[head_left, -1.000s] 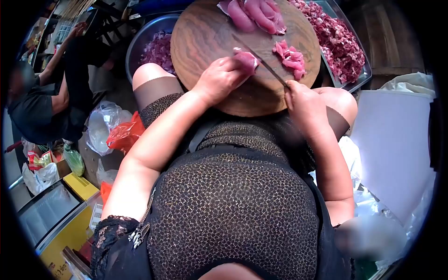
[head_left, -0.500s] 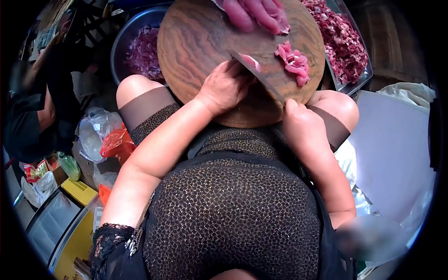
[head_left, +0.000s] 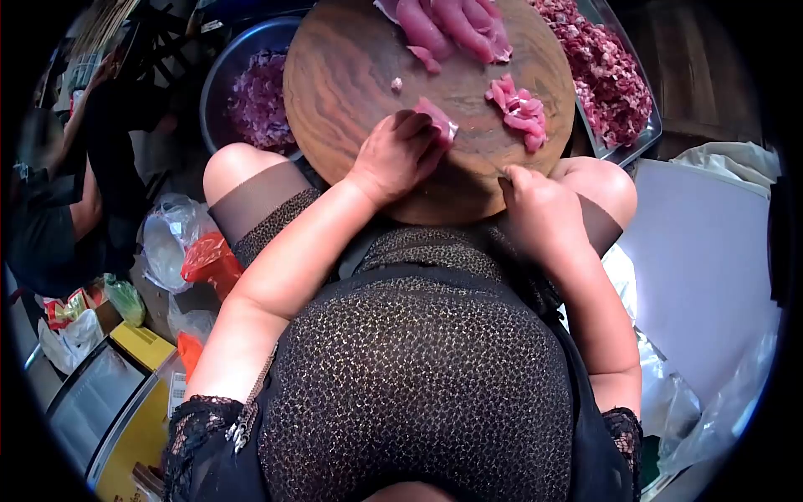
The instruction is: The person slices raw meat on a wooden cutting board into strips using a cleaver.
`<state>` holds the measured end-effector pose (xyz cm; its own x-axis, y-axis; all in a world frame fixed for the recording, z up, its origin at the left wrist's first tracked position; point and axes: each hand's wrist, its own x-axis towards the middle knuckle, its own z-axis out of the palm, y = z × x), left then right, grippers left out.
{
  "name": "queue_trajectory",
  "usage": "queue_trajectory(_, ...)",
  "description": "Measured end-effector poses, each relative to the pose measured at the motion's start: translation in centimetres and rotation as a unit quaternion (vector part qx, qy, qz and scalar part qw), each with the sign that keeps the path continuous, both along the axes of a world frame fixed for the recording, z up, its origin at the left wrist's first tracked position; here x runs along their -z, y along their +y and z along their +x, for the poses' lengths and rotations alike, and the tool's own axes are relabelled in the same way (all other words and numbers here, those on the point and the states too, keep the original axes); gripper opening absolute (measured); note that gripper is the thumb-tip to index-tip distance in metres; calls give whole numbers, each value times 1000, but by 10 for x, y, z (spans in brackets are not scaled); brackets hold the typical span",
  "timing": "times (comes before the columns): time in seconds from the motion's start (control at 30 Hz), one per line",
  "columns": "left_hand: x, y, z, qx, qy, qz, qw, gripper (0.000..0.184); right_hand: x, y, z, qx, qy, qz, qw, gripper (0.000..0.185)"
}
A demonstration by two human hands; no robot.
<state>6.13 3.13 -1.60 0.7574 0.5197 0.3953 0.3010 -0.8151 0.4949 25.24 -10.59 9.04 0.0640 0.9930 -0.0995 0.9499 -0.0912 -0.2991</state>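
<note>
My left hand (head_left: 397,157) is closed round a piece of pink meat (head_left: 437,122) on the round wooden board (head_left: 343,92). My right hand (head_left: 539,205) is wrapped round the knife's handle at the board's near right edge. The knife (head_left: 481,167) is hard to make out; its blade looks thin and blurred beside the held meat. A small pile of cut meat strips (head_left: 520,111) lies right of the held piece. Larger pieces of meat (head_left: 452,29) rest at the board's far edge. One small scrap (head_left: 396,84) sits beyond my left hand.
A metal bowl of chopped meat (head_left: 261,96) stands left of the board, and a metal tray (head_left: 652,138) heaped with minced meat stands right. Another person (head_left: 63,217) sits at the far left. Plastic bags (head_left: 177,243) lie left of my knees. A pale panel (head_left: 703,268) is at the right.
The knife blade, across the held meat half a second ago, has turned and now barely shows. A small scrap now lies on the board beyond my left hand, and a loose end hangs from the larger pieces.
</note>
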Motion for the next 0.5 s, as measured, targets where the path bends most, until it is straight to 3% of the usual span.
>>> queue_trajectory(0.1, 0, -1, 1, -9, -25, 16, 1000, 31, -5, -2, 0, -19, -33, -32, 999, 4)
queue_trajectory(0.17, -2, -1, 0, -3, -31, 17, 999, 31, -10, 7, -2, -12, -4, -95, 995, 13)
queue_trajectory(0.3, 1, -2, 0, -8, -33, 6, 999, 31, 17, 45, -20, -9, -18, -124, 992, 14)
queue_trajectory(0.43, -2, -1, -5, 5, -64, 60, 996, 30, 35, 63, -17, 9, 37, 35, 999, 18)
queue_trajectory(0.5, -5, -8, -10, -20, -46, 39, 998, 31, 15, 49, -10, -1, 2, 28, 1000, 10)
